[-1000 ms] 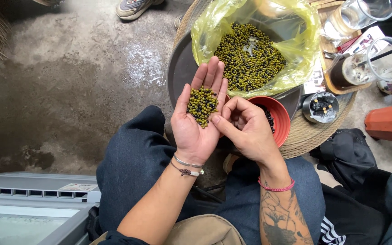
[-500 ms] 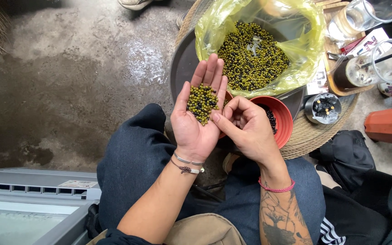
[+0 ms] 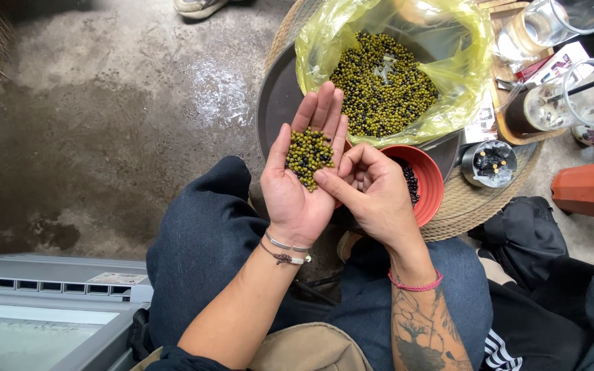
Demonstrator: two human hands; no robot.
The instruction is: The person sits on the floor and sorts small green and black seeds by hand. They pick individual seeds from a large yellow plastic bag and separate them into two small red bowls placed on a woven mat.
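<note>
Little moved since earlier: right hand [image 3: 372, 196] keeps its thumb tip on the green beans [image 3: 309, 152] heaped in the left hand [image 3: 304, 175], palm flat, upturned; sorting continues above red bowl [image 3: 429, 180].

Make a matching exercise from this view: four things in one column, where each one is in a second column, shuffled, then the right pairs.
Things:
1. left hand
2. right hand
3. yellow bag
4. red bowl

Places:
A. lies open on the round tray, full of green beans
B. palm up, with a small heap of beans on it
C. right of the hands, with dark beans inside
D. fingertip at the edge of the heap on the palm

Pairs: 1-B, 2-D, 3-A, 4-C
</note>
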